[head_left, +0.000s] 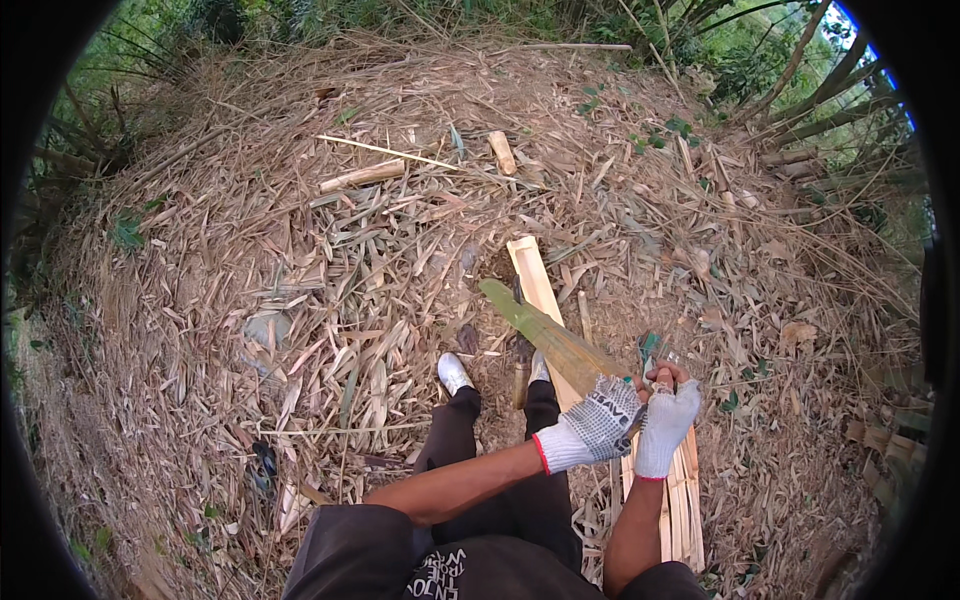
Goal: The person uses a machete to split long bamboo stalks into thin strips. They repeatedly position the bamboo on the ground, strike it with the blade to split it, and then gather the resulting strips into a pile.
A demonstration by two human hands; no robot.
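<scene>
My left hand [600, 418], in a white knit glove with grey dots and a red cuff, is closed around the near end of a green-brown split bamboo piece [560, 340]. The piece slants away to the far left, with its narrowed tip over the ground. My right hand [668, 425], in a similar glove with bare fingertips, is right beside the left one. Its fingers are curled together by the bamboo's near end; what they pinch is too small to make out. A pale split bamboo length [537, 275] lies partly under the held piece.
Pale bamboo strips [683, 500] lie by my right forearm. A tool with a brownish handle [521, 385] is between my shoes [454, 372]. Cut bamboo pieces [502, 153] lie farther off among dry leaves. A grey stone [267, 328] is at left; bamboo stems [840, 85] stand far right.
</scene>
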